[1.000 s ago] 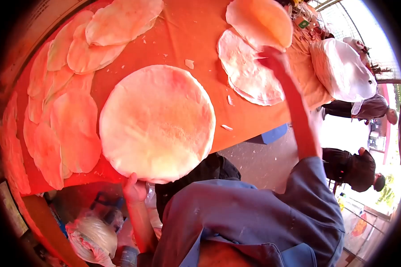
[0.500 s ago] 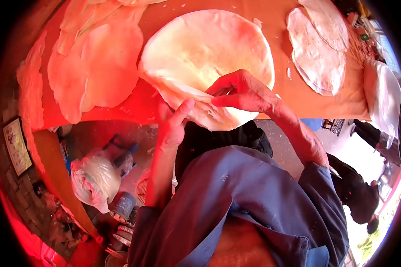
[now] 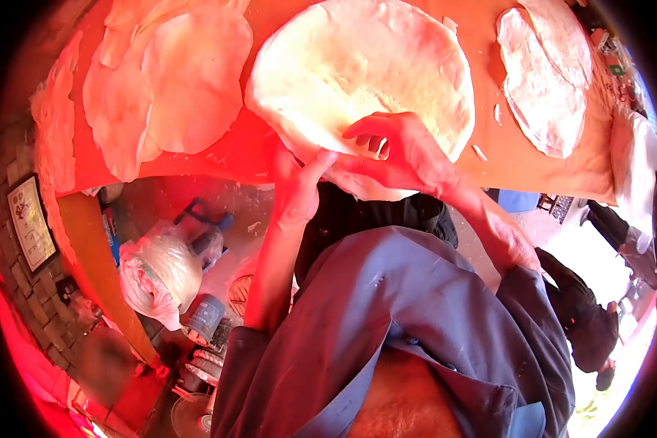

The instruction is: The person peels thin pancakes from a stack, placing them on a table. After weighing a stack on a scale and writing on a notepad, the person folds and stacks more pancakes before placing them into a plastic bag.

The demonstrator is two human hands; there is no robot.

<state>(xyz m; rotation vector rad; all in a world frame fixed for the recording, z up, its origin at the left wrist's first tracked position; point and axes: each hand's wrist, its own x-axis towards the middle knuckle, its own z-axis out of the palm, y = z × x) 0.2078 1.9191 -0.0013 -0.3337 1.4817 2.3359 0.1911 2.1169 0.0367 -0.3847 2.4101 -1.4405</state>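
A large round, pale sheet that looks like thin flatbread (image 3: pixel 358 66) lies on the orange table, its near edge hanging over the table's front. My left hand (image 3: pixel 298 186) grips that near edge, the thumb on top and the other fingers hidden beneath. To its right, my right hand (image 3: pixel 409 157) is bent over the same edge, thumb and forefinger brought together on it. Its other fingers curl above the sheet. Between the two hands the edge is lifted and creased.
Overlapping flatbreads (image 3: pixel 197 80) cover the table's left side. More flatbreads (image 3: pixel 544 95) lie at the right, with small scraps near them. A white plastic bag (image 3: pixel 160 274) sits below the table at left. A person in dark clothes (image 3: pixel 584 321) is at the far right.
The view has shifted, so the table and breads sit higher and further right. My right hand has its fingers more curled over the edge; my left still grips it.
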